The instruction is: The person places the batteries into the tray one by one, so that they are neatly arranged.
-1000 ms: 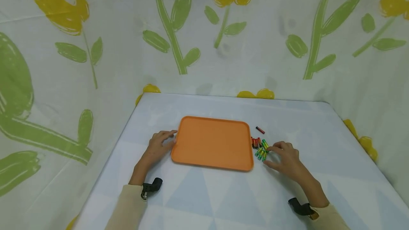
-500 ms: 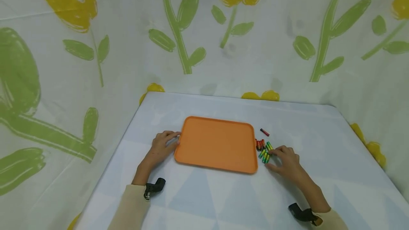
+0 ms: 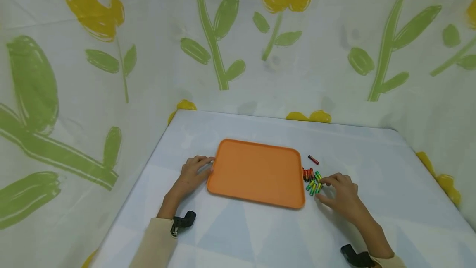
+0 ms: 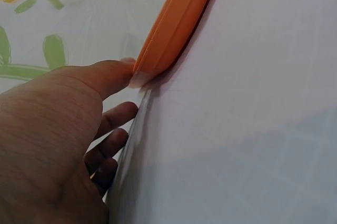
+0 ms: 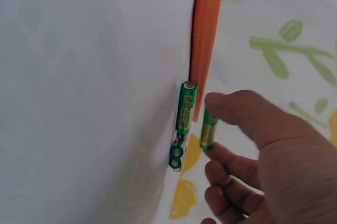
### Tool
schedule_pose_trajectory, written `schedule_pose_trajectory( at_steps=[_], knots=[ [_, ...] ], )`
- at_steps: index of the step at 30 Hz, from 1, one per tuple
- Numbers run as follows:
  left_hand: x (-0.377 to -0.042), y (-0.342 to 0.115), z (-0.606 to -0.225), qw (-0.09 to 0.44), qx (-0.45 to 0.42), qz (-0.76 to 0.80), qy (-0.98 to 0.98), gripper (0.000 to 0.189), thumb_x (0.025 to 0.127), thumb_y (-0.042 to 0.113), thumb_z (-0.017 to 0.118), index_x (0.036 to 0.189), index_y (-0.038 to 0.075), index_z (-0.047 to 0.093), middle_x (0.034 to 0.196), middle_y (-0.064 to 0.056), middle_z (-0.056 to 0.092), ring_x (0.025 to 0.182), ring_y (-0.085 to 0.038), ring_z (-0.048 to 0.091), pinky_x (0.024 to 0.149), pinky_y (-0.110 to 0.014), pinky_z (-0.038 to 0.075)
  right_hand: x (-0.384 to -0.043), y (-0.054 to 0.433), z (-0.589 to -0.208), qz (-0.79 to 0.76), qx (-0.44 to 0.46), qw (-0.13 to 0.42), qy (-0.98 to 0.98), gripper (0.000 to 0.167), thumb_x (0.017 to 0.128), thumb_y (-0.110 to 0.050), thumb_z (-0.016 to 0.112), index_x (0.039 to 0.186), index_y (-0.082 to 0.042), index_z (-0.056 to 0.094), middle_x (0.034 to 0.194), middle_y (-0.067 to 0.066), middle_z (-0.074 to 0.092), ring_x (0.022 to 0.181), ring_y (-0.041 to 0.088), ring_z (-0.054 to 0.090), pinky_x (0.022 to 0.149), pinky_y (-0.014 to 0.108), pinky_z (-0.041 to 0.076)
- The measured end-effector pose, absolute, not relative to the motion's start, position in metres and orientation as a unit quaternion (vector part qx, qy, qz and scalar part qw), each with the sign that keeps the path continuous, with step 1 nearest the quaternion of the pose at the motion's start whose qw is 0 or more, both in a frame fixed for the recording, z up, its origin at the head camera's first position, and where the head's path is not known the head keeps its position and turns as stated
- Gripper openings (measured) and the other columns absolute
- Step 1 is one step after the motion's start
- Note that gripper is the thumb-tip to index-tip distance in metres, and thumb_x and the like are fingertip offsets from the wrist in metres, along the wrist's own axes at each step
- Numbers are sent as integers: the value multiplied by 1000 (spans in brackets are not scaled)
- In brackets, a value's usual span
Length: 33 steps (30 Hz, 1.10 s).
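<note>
An orange tray (image 3: pixel 256 173) lies on the table, its surface bare. My left hand (image 3: pixel 189 177) touches the tray's left edge with thumb and fingertips, the fingers loosely extended. By the tray's right edge, my right hand (image 3: pixel 342 197) is over a small cluster of green batteries (image 3: pixel 311 186). In the right wrist view, its thumb and index finger pinch one green battery (image 5: pixel 209 133). Another green battery (image 5: pixel 187 109) lies close by, with more battery ends showing below it. Several red batteries (image 3: pixel 308 174) lie side by side against the tray, just beyond the green ones.
A single red battery (image 3: pixel 313 159) lies apart, farther back. The pale table (image 3: pixel 230 235) has a blue triangle pattern. A curtain (image 3: pixel 148 73) printed with flowers hangs behind the table and along its sides.
The head view has shifted, so everything appears a little farther right and lower. Both hands keep nearly the same places relative to the tray and the batteries.
</note>
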<state>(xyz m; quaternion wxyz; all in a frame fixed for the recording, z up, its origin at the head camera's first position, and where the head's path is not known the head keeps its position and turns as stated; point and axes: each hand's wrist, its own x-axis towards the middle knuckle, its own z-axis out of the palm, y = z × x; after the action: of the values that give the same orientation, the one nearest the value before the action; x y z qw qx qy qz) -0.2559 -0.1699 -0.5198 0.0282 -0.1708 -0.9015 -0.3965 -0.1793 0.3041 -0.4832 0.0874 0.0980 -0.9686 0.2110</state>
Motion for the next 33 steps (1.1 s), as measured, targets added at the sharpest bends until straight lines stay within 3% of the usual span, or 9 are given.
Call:
schedule_pose_trajectory(
  at_steps=[8,17,24,33],
  knots=[
    [-256,-168,-526,32,-168,-390,-905,43,100,30,63,140,14,60,132,-12,55,124,-38,43,103,-60,27,-189,283,-477,260,146,114,-948,43,77,-19,89,113,-4,71,109,8,57,107,30,44,80,48,26],
    [-260,-165,-526,24,-178,-393,-902,42,101,32,62,140,18,61,133,-8,54,124,-33,43,101,-55,28,-204,247,-485,320,186,130,-920,38,78,-17,88,110,-7,71,104,7,58,98,25,48,78,44,24],
    [-259,-166,-528,29,-175,-386,-905,41,100,30,63,139,17,61,131,-8,56,123,-35,45,102,-58,29,-218,218,-498,323,202,130,-915,35,77,-20,89,108,-13,72,101,-1,57,100,19,47,80,44,40],
    [-258,-172,-525,31,-170,-378,-910,41,101,30,62,140,18,61,132,-7,55,123,-33,45,103,-56,28,-233,185,-507,328,230,133,-906,34,77,-21,89,106,-11,73,98,0,58,97,20,51,80,42,39]
  ],
)
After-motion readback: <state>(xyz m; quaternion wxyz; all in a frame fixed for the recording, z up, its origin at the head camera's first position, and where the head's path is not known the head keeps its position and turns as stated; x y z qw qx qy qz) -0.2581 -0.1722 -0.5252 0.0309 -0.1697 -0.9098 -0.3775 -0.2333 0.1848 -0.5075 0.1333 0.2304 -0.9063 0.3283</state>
